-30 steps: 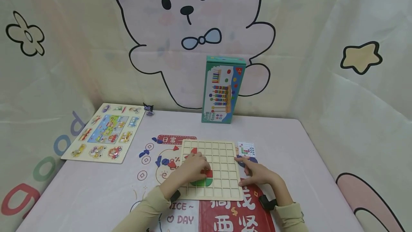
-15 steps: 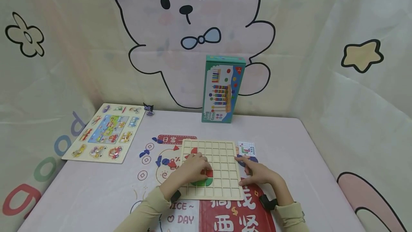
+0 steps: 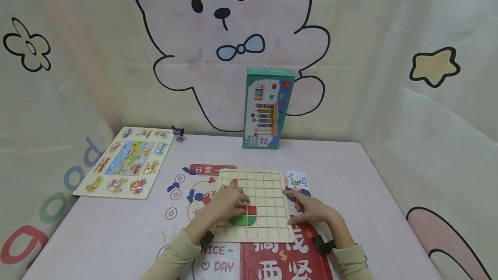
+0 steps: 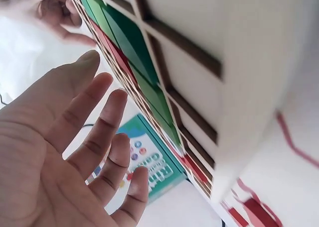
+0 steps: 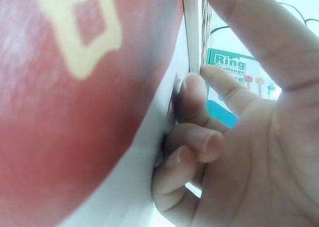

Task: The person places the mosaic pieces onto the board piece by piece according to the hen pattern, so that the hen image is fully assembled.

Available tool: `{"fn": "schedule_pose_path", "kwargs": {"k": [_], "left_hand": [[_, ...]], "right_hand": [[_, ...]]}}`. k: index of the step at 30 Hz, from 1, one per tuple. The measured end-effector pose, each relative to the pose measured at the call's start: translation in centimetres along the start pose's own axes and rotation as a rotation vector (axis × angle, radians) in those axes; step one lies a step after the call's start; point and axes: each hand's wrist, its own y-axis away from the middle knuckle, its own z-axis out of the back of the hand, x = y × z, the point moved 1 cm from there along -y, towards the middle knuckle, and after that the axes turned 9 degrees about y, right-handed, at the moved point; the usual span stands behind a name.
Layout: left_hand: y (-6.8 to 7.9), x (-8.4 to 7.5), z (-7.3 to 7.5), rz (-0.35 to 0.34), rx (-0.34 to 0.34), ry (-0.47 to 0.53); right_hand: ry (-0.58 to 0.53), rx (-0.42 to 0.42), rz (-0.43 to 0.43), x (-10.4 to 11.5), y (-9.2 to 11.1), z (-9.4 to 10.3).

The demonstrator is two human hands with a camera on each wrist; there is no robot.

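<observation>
A pale wooden grid board (image 3: 272, 202) lies flat on the table. Green pieces (image 3: 243, 220) sit in its lower left cells, with a red piece (image 3: 252, 210) just above them and another red piece (image 3: 234, 182) higher up, partly behind the left hand. My left hand (image 3: 228, 202) hovers over the board's left part. Its fingers are loosely bent and hold nothing, as the left wrist view shows. My right hand (image 3: 313, 208) is at the board's right edge, thumb and index finger spread along that edge and touching it; the other fingers curl inward beside the board.
Beyond the right edge lies a small pattern card (image 3: 297, 180). A ring game box (image 3: 268, 109) stands at the back. Far left are a vehicle puzzle board (image 3: 144, 191) and a small dark figurine (image 3: 178, 133). Printed sheets (image 3: 288, 262) lie beneath the grid board.
My left hand has drawn back slightly to the left, uncovering more of the red and green pieces. The right hand stays at the board's edge. The head view has shifted a little.
</observation>
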Motion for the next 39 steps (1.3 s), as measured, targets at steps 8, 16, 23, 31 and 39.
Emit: {"fn": "schedule_pose_path", "kwargs": {"k": [8, 16, 23, 31, 39], "left_hand": [[1.2, 1.7, 1.1, 0.063, -0.066, 0.015], [2.7, 3.8, 2.3, 0.131, -0.136, 0.001], [4.3, 5.5, 3.3, 0.165, -0.132, 0.024], [5.3, 6.8, 3.9, 0.183, -0.071, 0.046], [5.4, 7.4, 3.9, 0.192, -0.065, 0.017]], "right_hand": [[0.010, -0.007, -0.007, 0.0, 0.0, 0.0], [0.013, -0.001, -0.009, 0.0, -0.1, -0.2], [0.023, -0.003, -0.013, -0.1, -0.2, -0.2], [0.013, -0.002, -0.017, -0.1, -0.1, -0.3], [0.014, -0.009, -0.029, -0.1, -0.2, -0.2]]}}
